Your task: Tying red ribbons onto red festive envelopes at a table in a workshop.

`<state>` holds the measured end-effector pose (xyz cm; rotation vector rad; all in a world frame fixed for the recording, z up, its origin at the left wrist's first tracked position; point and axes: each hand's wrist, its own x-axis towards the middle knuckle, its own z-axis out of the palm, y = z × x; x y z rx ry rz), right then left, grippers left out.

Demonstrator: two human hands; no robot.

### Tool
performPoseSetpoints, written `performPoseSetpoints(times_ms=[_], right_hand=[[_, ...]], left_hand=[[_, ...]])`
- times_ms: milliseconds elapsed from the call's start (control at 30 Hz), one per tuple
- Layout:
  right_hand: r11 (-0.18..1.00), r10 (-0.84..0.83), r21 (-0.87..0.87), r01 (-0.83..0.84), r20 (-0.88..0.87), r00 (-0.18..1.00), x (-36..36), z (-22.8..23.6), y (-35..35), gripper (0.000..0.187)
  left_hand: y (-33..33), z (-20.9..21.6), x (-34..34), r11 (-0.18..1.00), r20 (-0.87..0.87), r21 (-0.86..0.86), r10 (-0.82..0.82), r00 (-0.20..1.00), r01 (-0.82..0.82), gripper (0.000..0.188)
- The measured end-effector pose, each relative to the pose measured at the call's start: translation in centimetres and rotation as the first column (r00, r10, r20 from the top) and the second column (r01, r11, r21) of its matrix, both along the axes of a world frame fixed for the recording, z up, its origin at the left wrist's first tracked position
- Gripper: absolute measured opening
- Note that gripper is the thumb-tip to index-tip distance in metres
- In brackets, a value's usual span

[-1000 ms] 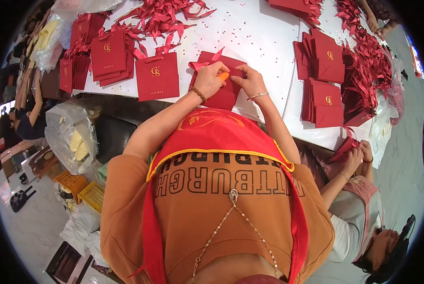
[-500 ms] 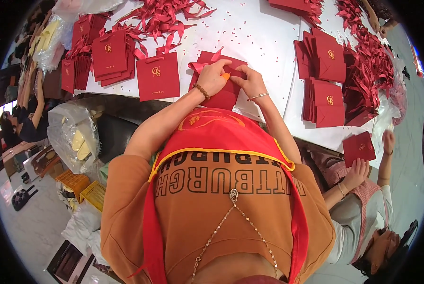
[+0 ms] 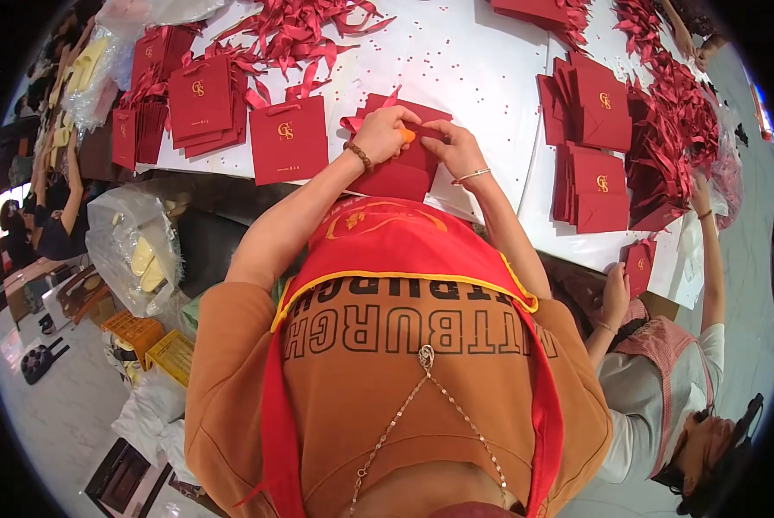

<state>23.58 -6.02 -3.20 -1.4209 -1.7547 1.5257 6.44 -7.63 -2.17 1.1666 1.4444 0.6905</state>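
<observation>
Both forearms extend forward and converge. Left hand [image 3: 383, 134] and right hand [image 3: 456, 148] sit close together, fingers curled in a pinch.

1. The flat paper bag [image 3: 402, 164] under both hands is deep red; a small orange tool [image 3: 408, 135] shows between the fingers.
2. The left hand [image 3: 383, 134] wears a brown bead bracelet; the right hand [image 3: 456, 148] wears a thin silver bangle.
3. At nine o'clock from the hands, a finished gift bag [image 3: 288, 140] is deep red with a gold emblem.
4. At three o'clock, the stacked bags [image 3: 596, 173] are the same red, gold-marked.
5. Ribbons [image 3: 305, 30] at twelve o'clock are crimson.
6. The table [image 3: 473, 60] is white, speckled with tiny red flecks.
7. The crates [image 3: 158, 345] at seven o'clock are yellow and orange.
</observation>
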Motion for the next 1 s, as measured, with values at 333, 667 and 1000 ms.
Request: performPoseSetpoints(times_ms=[333,667,1000], right_hand=[[1.000,0.002,-0.009,-0.002,0.021,1.000,-0.1,0.4,-0.1,0.025],[0.962,-0.011,0.270,-0.035,0.165,0.986,-0.5,0.7,-0.7,0.025],[0.901,0.048,0.429,-0.070,0.061,0.997,-0.3,0.1,-1.5,0.019]], left_hand=[[0.0,-0.3,0.0,0.999,0.140,-0.052,-0.004,0.990,0.011,0.027],[-1.3,-1.3,2.0,0.971,-0.169,0.224,0.123,0.978,-0.083,0.016],[-0.4,3.6,-0.1,0.683,-0.807,0.479,0.096,0.583,0.551,0.020]])
